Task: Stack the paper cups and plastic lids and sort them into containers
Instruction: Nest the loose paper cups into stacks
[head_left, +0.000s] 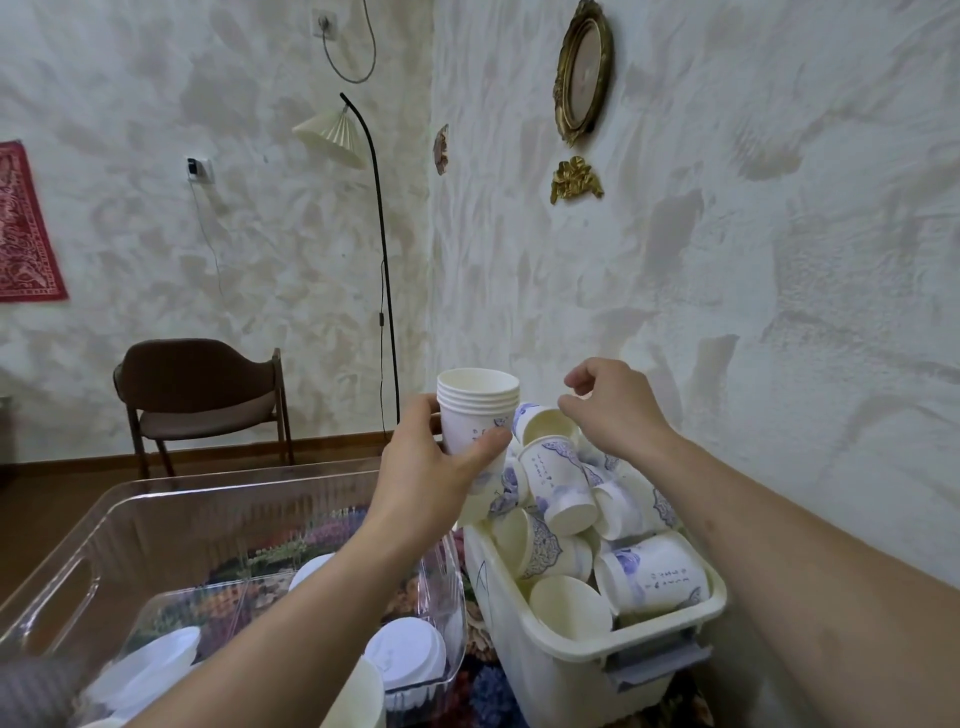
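Five nested cups (475, 410) sit gripped upright in the left hand (441, 467), ready to receive another, while the right hand (613, 410), empty and loosely curled, hovers over the bin (561, 654).

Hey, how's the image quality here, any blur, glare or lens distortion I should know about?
Head view: wide-angle bending curves the black floor lamp pole and stretches the forearms at the edges; soft, even light, faint shadows; the clear plastic bin shows pale reflections; the left hand and its stack of white paper cups are fairly sharp; the right hand is slightly soft.
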